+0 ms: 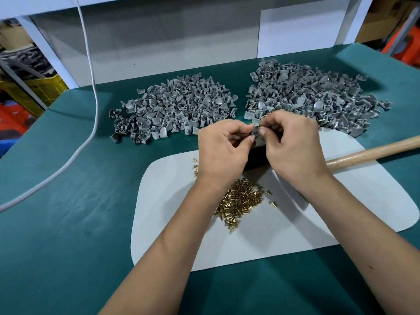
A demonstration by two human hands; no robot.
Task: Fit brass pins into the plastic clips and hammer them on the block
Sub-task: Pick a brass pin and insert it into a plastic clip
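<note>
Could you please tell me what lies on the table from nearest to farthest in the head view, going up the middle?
White mat → brass pins → both hands, left hand and right hand, holding a grey clip → clip piles.

Worktop (68,223): covered in dark green felt-like cloth.
Mat (341,223): pale grey, round-cornered, laid flat on the worktop.
Cable (92,92): white, hung from above at the left and trailed across the worktop to the left edge.
Back panel (159,42): grey, stood behind the worktop.
White frame (47,53): seen slanting at the left.
Yellow crate (34,89): seen beyond the worktop, left.
Cardboard boxes (386,17): stacked at the upper right.
</note>
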